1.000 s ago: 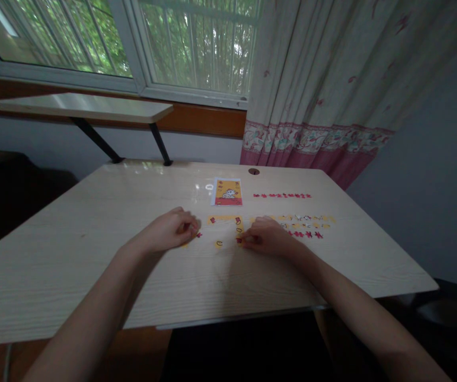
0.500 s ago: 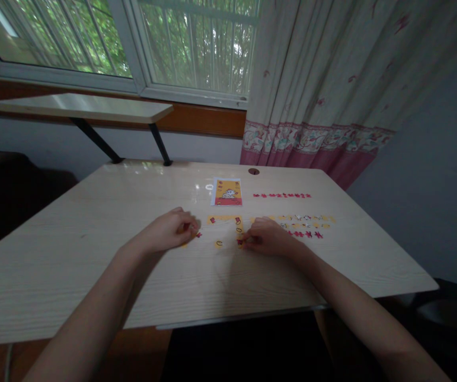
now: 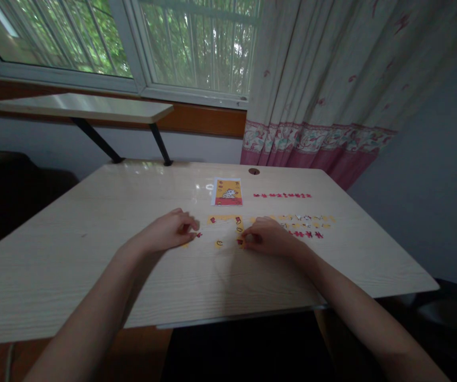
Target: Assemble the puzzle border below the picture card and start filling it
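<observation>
My left hand (image 3: 168, 231) rests on the pale wooden table (image 3: 93, 254) with its fingers curled into a pinch over small red and yellow puzzle pieces (image 3: 198, 235). My right hand (image 3: 266, 236) lies opposite, fingers closed on a small red piece (image 3: 239, 242) at the end of a short column of joined pieces. A yellow strip of joined pieces (image 3: 225, 218) runs between the hands, and one loose yellow piece (image 3: 219, 243) lies below it. Further back lies a yellow and red picture card (image 3: 227, 192).
Rows of loose red and yellow pieces (image 3: 305, 225) lie to the right of my right hand, and a red row (image 3: 282, 195) sits behind them. A cable hole (image 3: 253, 171) is at the table's back edge. A wall shelf (image 3: 85, 106), window and curtain (image 3: 324, 79) stand behind.
</observation>
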Demonstrator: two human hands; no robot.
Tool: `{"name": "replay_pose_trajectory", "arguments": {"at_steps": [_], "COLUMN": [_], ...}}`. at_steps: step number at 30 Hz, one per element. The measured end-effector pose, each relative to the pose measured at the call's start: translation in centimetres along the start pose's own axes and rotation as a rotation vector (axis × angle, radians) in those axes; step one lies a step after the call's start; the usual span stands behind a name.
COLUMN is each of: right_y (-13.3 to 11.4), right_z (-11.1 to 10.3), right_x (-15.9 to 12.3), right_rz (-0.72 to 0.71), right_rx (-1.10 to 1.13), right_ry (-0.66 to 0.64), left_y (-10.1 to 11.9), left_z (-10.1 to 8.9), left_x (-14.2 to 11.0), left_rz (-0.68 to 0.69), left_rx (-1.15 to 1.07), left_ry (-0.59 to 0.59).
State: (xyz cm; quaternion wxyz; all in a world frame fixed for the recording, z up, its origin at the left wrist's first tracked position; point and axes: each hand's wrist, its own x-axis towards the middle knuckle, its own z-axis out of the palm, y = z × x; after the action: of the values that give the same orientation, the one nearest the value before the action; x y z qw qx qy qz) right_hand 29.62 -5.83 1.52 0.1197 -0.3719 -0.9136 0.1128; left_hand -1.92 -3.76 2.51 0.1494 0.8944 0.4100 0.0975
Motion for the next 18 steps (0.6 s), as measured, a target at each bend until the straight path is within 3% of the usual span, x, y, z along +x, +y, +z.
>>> {"name": "replay_pose_trajectory", "arguments": {"at_steps": [5,11,18], "right_y": [0.0,-0.2,0.1], "right_z": [0.0,-0.3,-0.2], "right_x": [0.0,0.0,-0.1], "right_rz": [0.008,0.028,-0.134], "right_rx": [0.047,0.156,0.185], "right_ry": [-0.002,-0.024,-0.053], "left_y": [0.1,0.6,1.6], "left_z": [0.0,-0.1,0.6], "left_x": [0.0,0.2,0.5], "left_rz": [-0.011,0.082,0.174], "left_rx": [-0.035,-0.090,-0.176], "left_ry": [-0.020,-0.024,-0.054]}}
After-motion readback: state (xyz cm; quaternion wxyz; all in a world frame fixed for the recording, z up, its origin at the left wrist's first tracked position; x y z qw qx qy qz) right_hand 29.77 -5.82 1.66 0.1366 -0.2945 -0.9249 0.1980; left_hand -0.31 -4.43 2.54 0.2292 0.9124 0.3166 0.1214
